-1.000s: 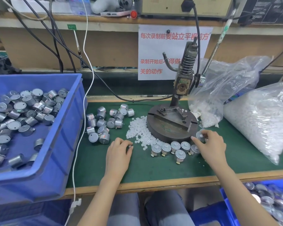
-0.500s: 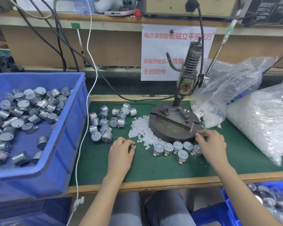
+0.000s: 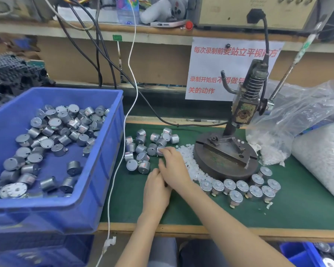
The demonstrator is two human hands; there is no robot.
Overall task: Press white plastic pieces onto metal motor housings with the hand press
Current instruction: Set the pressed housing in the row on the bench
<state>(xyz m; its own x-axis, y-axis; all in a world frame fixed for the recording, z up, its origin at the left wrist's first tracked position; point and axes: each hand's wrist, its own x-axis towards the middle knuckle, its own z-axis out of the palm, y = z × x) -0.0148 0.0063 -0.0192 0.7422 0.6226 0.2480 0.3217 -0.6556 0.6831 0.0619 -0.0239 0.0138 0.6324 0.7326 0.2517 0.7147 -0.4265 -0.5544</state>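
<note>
A green bench mat (image 3: pixel 297 209) is covering the work surface, and a white paper notice with red characters (image 3: pixel 216 70) is hanging on the brown back panel behind it. A grey iron hand press (image 3: pixel 243 110) is standing on its round base at the rear centre-right of the mat, with its long lever (image 3: pixel 289 68) angling up to the right. A heap of small white plastic pieces (image 3: pixel 191 166) is lying against the left side of the base. A loose cluster of cylindrical metal motor housings (image 3: pixel 141 149) is lying on the mat just left of that heap, and more housings are lying in the large blue plastic bin (image 3: pixel 96 189) at the left edge. A group of upright housings with pale tops (image 3: pixel 243 187) is standing in front of the base and curving round its right side. Two clear plastic bags of white pieces (image 3: pixel 324 157) are sitting at the right. The right hand (image 3: pixel 175 170) is reaching across to the left, its fingertips touching one housing at the right edge of the loose cluster; whether they are gripping it cannot be told. The left hand (image 3: pixel 156 193) is lying low over the mat just beneath the right hand. Its fingers are curled and partly hidden, so whether it is holding anything cannot be told.
</note>
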